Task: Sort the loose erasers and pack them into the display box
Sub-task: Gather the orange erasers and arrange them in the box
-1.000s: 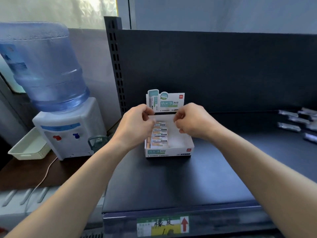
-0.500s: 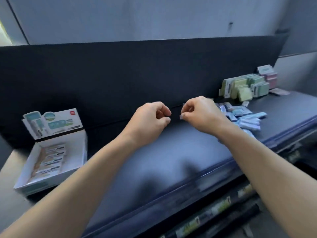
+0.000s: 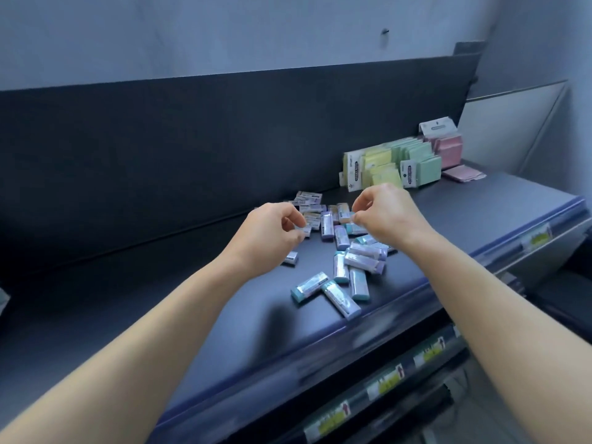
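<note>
Left hand (image 3: 272, 235) and right hand (image 3: 389, 214), fingers curled, grip unclear, hover over small lilac-and-teal wrapped erasers (image 3: 358, 261) scattered just in front of the pastel sticky-note packs (image 3: 390, 165), seemingly at the sorting stage; next, pinch matching ones for the unseen display box.

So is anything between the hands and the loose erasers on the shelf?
Nothing visible. The left hand and right hand are right at the far part of the eraser pile, with no object between. The sticky-note packs stand farther back to the right. The display box is out of view.
</note>
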`<action>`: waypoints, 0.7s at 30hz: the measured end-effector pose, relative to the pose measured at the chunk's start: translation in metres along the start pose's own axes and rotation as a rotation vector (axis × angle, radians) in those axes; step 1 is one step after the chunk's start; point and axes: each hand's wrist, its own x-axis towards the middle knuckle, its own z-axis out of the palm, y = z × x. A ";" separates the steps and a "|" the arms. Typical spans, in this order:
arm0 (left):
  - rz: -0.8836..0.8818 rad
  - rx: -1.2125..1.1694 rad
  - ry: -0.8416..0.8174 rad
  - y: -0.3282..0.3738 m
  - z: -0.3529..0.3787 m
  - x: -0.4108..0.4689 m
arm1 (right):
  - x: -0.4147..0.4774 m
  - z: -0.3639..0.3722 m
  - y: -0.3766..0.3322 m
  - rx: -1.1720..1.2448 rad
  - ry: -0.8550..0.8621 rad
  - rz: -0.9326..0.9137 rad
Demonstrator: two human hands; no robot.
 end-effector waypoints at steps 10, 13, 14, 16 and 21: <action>-0.011 0.026 -0.061 -0.022 0.009 0.059 | 0.041 0.006 0.008 -0.065 -0.043 0.023; -0.026 0.029 -0.063 -0.027 0.011 0.080 | 0.053 0.006 0.008 -0.088 -0.066 0.017; -0.043 0.038 -0.066 -0.029 0.012 0.085 | 0.057 0.008 0.009 -0.095 -0.079 0.020; -0.086 0.065 -0.079 -0.034 0.015 0.093 | 0.063 0.012 0.011 -0.098 -0.105 0.036; -0.148 0.128 -0.108 -0.043 0.019 0.106 | 0.077 0.023 0.012 -0.097 -0.163 0.082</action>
